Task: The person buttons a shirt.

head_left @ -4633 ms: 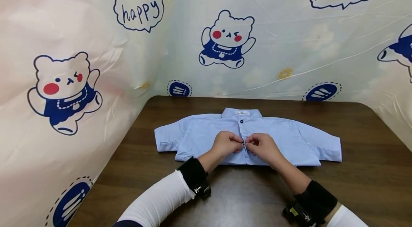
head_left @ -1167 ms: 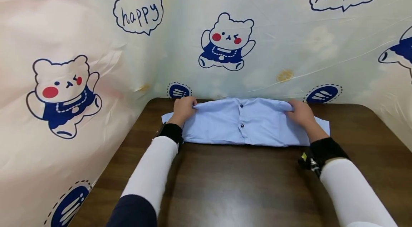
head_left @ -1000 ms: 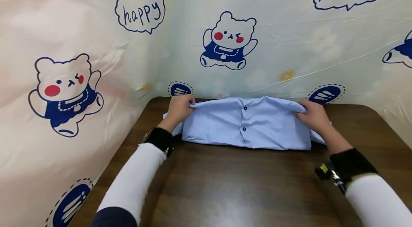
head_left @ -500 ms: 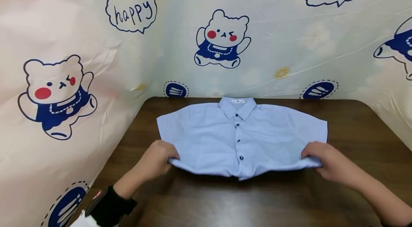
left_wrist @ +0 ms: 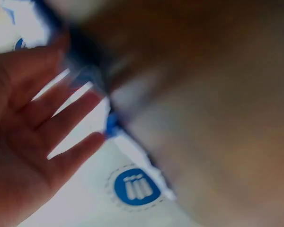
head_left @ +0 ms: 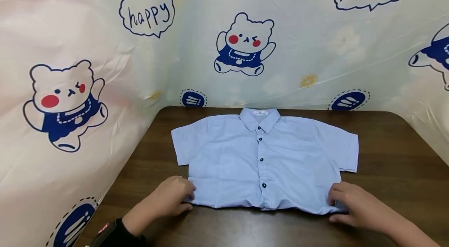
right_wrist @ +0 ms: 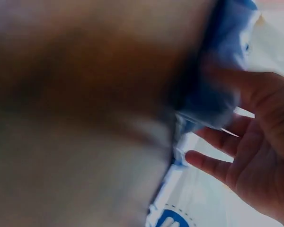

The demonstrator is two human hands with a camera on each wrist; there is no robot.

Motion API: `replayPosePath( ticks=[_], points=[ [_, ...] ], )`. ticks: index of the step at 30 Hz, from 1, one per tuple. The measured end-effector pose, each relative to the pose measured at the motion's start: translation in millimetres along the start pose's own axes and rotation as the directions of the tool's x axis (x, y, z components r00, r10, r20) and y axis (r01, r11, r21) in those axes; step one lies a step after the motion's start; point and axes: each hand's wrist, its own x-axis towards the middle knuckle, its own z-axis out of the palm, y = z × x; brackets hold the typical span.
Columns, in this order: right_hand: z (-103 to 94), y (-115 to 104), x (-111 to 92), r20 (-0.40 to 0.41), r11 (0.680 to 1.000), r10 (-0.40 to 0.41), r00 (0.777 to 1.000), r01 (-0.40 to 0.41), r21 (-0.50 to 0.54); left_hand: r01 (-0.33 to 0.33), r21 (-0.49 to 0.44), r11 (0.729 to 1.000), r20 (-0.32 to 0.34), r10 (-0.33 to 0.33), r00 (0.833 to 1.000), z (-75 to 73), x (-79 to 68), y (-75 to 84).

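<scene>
A light blue short-sleeved shirt (head_left: 231, 153) lies front up on the brown table, collar at the far side and dark buttons down its middle. Its lower edge is slightly rumpled and seems folded under. At the lower left corner, my left hand (head_left: 172, 196) touches the cloth, thumb apart from the fingers. My right hand (head_left: 361, 208) is at the lower right corner, fingers on the fabric and thumb apart. Both wrist views are partly blurred; fairly straight, spread fingers show on the left hand (left_wrist: 33, 127) and the right hand (right_wrist: 260, 156) beside the shirt's edge.
The dark wooden table (head_left: 245, 231) extends around the shirt on all sides. Behind it and to the left hangs a pale curtain (head_left: 196, 52) printed with bears and the word "happy".
Both hands have drawn the shirt's folded lower part from the far side toward me and down onto the table. Collar and sleeves show again, and the fingers have loosened from the hem.
</scene>
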Motion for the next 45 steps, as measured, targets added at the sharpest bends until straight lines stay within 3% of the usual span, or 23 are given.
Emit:
replayPosePath(
  ticks=[3, 5, 7, 9, 12, 16, 19, 24, 29, 37, 41, 45],
  points=[
    [-8.6, -7, 11, 0.07, 0.974, 0.225, 0.972, -0.225, -0.009, 0.022, -0.105, 0.994, 0.047, -0.018, 0.999, -9.4, 11.2, -6.5],
    [-10.7, -7, 22, 0.129, 0.936, 0.353, 0.927, -0.352, -0.033, 0.073, -0.142, 0.987, 0.059, -0.065, 0.996, -12.9, 23.7, -12.4],
    [-7.9, 0, 33, 0.185, 0.911, 0.411, 0.893, -0.41, -0.045, 0.15, -0.138, 0.979, 0.097, -0.138, 0.986, -12.6, 39.8, -18.2],
    [-0.9, 12, 43, 0.247, 0.91, 0.409, 0.878, -0.414, -0.032, 0.244, -0.126, 0.962, 0.179, -0.219, 0.959, -8.8, 56.2, -22.8],
    [9.6, 27, 52, 0.355, 0.891, 0.429, 0.831, -0.453, -0.019, 0.362, -0.098, 0.927, 0.311, -0.317, 0.896, 1.6, 75.6, -26.3],
    [18.7, 39, 58, 0.442, 0.86, 0.476, 0.76, -0.508, -0.052, 0.412, -0.006, 0.911, 0.389, -0.377, 0.84, 13.9, 92.7, -27.0],
    [21.0, 46, 63, 0.464, 0.842, 0.506, 0.727, -0.533, -0.085, 0.429, 0.056, 0.902, 0.401, -0.414, 0.817, 17.5, 102.0, -27.9],
    [19.4, 57, 70, 0.476, 0.821, 0.532, 0.7, -0.565, -0.087, 0.459, 0.063, 0.886, 0.389, -0.445, 0.807, 17.9, 112.7, -31.3],
    [15.6, 59, 71, 0.49, 0.806, 0.54, 0.684, -0.588, -0.068, 0.452, 0.06, 0.89, 0.377, -0.44, 0.815, 19.2, 117.2, -33.2],
    [14.2, 64, 72, 0.499, 0.806, 0.54, 0.678, -0.587, -0.074, 0.444, 0.054, 0.894, 0.36, -0.432, 0.827, 20.8, 118.7, -35.7],
    [9.4, 65, 76, 0.486, 0.819, 0.529, 0.696, -0.569, -0.077, 0.442, 0.054, 0.895, 0.338, -0.433, 0.835, 17.9, 116.4, -35.9],
    [1.5, 57, 83, 0.432, 0.846, 0.499, 0.752, -0.531, -0.053, 0.423, 0.063, 0.904, 0.287, -0.423, 0.86, 13.4, 109.1, -30.6]
  ],
)
